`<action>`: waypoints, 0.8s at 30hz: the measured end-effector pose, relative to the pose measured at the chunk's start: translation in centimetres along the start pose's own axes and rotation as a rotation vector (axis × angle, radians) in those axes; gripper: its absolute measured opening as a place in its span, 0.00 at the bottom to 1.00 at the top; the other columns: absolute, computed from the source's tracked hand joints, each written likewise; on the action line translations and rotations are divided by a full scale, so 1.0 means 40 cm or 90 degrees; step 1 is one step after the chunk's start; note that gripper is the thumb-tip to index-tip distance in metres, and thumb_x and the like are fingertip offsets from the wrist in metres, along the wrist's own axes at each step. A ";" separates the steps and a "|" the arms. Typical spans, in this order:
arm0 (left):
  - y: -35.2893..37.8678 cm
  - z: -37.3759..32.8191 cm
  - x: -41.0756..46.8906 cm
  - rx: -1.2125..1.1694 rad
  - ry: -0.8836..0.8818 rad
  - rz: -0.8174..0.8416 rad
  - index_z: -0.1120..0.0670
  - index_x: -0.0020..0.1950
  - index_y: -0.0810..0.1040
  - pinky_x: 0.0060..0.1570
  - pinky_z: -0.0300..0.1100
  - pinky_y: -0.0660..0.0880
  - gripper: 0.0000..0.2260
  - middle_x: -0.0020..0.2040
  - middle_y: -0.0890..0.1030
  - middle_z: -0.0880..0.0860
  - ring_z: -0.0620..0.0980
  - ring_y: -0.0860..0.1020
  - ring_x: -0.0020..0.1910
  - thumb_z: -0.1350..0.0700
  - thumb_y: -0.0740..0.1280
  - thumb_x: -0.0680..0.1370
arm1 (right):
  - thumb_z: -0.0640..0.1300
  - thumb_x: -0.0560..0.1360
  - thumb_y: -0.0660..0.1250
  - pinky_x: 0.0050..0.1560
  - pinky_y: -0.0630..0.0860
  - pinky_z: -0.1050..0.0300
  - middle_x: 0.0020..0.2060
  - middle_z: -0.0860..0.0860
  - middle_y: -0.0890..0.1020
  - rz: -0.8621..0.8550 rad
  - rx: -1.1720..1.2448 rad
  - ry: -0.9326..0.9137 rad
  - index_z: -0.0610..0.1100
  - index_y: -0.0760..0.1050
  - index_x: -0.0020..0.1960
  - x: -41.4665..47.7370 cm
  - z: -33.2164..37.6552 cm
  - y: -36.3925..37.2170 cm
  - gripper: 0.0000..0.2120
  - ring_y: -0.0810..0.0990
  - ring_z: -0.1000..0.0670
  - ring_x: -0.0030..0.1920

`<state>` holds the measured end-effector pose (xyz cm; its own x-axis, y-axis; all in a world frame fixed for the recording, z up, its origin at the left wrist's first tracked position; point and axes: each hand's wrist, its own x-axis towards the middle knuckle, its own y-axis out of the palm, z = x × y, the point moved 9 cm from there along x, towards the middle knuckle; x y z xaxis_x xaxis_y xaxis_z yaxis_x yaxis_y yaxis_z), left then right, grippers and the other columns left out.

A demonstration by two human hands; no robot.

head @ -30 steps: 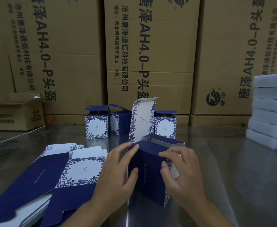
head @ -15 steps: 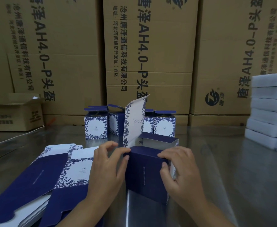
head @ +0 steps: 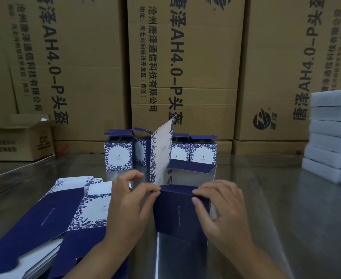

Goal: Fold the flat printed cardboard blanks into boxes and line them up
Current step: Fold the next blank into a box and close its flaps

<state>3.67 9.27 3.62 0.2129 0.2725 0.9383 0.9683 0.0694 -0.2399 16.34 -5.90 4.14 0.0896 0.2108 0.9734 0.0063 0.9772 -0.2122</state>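
Note:
A half-formed navy box (head: 177,214) stands upright on the steel table right in front of me, its top open and a tall floral lid flap (head: 161,150) sticking up at the left. My left hand (head: 129,206) pinches the box's near top-left corner with thumb and forefinger. My right hand (head: 222,210) grips the near top-right corner, thumb on the front face. A stack of flat printed blanks (head: 50,222) lies to the left. Several folded boxes (head: 118,154) stand in a row behind, flaps open.
Large brown cartons (head: 181,63) wall off the back of the steel table (head: 276,208). A stack of white flat boxes (head: 332,133) sits at the right edge. A small open carton (head: 18,137) stands at far left.
The box has been tipped upright and turned so its open top faces up. Both hands slid up to its near top corners. The tall flap swung more edge-on.

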 end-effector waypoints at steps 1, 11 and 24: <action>0.000 -0.003 0.001 0.000 0.006 0.001 0.52 0.43 0.83 0.51 0.32 0.63 0.06 0.54 0.67 0.47 0.44 0.66 0.54 0.52 0.68 0.73 | 0.47 0.73 0.66 0.52 0.65 0.61 0.43 0.57 0.79 0.000 -0.002 0.003 0.47 0.81 0.44 0.000 -0.001 0.000 0.06 0.74 0.55 0.49; 0.001 -0.022 -0.001 0.031 0.060 0.005 0.52 0.42 0.82 0.52 0.39 0.66 0.11 0.55 0.67 0.49 0.49 0.67 0.54 0.49 0.63 0.75 | 0.49 0.72 0.66 0.53 0.64 0.62 0.43 0.58 0.78 0.000 -0.021 0.014 0.49 0.80 0.43 -0.004 -0.007 0.002 0.07 0.73 0.55 0.50; 0.004 -0.059 -0.015 0.029 0.092 0.003 0.51 0.46 0.84 0.53 0.33 0.65 0.10 0.54 0.67 0.49 0.47 0.67 0.54 0.49 0.64 0.74 | 0.48 0.73 0.66 0.54 0.61 0.61 0.39 0.60 0.78 -0.020 -0.040 -0.017 0.51 0.82 0.41 0.002 0.014 -0.001 0.06 0.71 0.57 0.47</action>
<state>4.00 6.87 3.60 0.2376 0.1329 0.9622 0.9610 0.1125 -0.2528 15.77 -5.90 4.26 0.0623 0.1807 0.9816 0.0712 0.9802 -0.1849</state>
